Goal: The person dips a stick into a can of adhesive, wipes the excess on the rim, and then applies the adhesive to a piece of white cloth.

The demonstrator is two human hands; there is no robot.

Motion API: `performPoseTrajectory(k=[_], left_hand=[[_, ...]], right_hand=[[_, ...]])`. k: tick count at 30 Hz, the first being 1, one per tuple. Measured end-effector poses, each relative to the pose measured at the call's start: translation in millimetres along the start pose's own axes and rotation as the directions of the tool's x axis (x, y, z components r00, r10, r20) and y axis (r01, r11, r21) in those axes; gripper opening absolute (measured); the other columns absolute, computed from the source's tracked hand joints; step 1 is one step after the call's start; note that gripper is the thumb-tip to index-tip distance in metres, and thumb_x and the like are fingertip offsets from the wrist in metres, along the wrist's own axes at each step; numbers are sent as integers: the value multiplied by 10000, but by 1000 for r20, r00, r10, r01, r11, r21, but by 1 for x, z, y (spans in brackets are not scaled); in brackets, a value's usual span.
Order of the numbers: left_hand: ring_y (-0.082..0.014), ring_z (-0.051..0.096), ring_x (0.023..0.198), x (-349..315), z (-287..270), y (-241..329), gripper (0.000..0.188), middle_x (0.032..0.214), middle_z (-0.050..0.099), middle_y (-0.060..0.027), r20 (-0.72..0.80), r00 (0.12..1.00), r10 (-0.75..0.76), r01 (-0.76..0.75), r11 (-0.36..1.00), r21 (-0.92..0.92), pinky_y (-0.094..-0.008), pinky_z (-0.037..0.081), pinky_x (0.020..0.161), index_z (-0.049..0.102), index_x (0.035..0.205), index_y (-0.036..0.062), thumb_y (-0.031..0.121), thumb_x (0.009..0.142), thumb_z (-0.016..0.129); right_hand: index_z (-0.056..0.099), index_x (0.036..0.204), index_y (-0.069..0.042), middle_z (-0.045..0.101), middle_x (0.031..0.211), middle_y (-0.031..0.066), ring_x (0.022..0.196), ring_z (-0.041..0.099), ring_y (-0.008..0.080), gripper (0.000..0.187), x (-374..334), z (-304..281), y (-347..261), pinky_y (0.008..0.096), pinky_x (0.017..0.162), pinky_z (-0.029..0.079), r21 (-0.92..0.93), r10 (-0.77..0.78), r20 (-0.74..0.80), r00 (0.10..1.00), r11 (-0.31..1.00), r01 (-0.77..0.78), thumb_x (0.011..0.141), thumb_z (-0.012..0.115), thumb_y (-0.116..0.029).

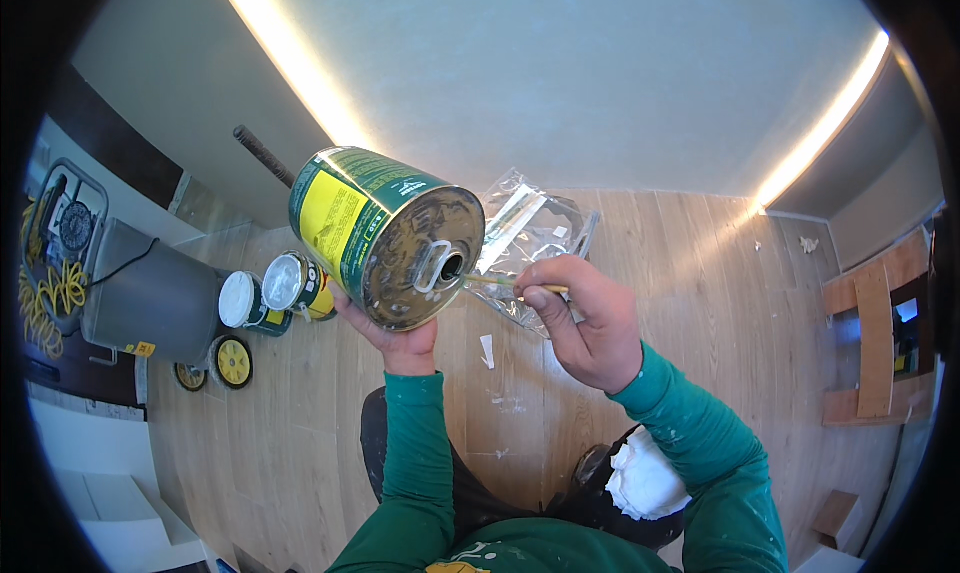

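A large round metal can (pixel 335 218) with a green and yellow label lies tilted in the air. Its bare metal end, with a wire handle (pixel 432 266) and a small round opening (pixel 453 267), faces toward the lower right. My left hand (pixel 405 345) grips the can from below, fingers hidden behind it. With thumb and forefinger my right hand (pixel 590 323) pinches a thin yellowish stick (pixel 548 288). The stick's far end reaches the opening; whether it goes inside, I cannot tell.
Behind the can, a clear plastic bag (pixel 535 235) lies on the wood floor. Two buckets (pixel 237 300) and a wheeled grey machine (pixel 150 293) stand at left. A white cloth (pixel 645 478) rests by my right leg. A wooden frame (pixel 873 338) is at far right.
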State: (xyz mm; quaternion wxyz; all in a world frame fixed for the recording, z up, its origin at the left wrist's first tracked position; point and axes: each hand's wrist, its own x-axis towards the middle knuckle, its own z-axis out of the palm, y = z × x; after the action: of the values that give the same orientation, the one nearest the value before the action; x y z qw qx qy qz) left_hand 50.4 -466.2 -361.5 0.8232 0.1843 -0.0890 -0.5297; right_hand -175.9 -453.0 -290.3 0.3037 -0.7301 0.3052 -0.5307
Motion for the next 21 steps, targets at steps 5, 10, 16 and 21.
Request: performPoseTrajectory(k=[5, 10, 16, 21], left_hand=[[-287, 598, 1255, -1, -1, -1, 697, 1381, 619, -86, 27, 1000, -2, 2, 1000, 8, -471, 514, 1045, 557, 1412, 172, 679, 935, 514], [-283, 601, 1253, 0, -5, -2, 696, 1378, 621, -81, -1, 1000, -4, 4, 1000, 7, -468, 523, 1037, 562, 1408, 173, 678, 929, 527], [-279, 615, 1235, 3, -8, -1, 679, 1347, 645, -73, 23, 1000, -14, 15, 1000, -14, -464, 530, 1031, 586, 1384, 172, 661, 913, 578], [-278, 616, 1233, 4, -10, -2, 681, 1345, 647, -74, 7, 1000, -12, 13, 1000, -23, -466, 529, 1033, 583, 1387, 176, 657, 905, 595]], right_hand=[[655, 1028, -16, 692, 897, 132, 770, 694, 283, 165, 2, 1, 6, 360, 673, 550, -52, 23, -23, 999, 998, -24, 901, 745, -73], [648, 1020, -12, 679, 872, 136, 747, 672, 296, 181, 1, 0, 10, 370, 659, 539, -134, -37, -16, 999, 990, 35, 892, 755, -83], [631, 1023, -4, 649, 830, 138, 720, 633, 308, 190, 2, 1, 9, 391, 650, 514, -132, -83, -11, 996, 988, 81, 893, 748, -79], [634, 1019, -8, 648, 837, 136, 738, 626, 321, 178, 2, 2, 9, 404, 682, 505, -102, -117, -32, 993, 988, 113, 894, 741, -76]])
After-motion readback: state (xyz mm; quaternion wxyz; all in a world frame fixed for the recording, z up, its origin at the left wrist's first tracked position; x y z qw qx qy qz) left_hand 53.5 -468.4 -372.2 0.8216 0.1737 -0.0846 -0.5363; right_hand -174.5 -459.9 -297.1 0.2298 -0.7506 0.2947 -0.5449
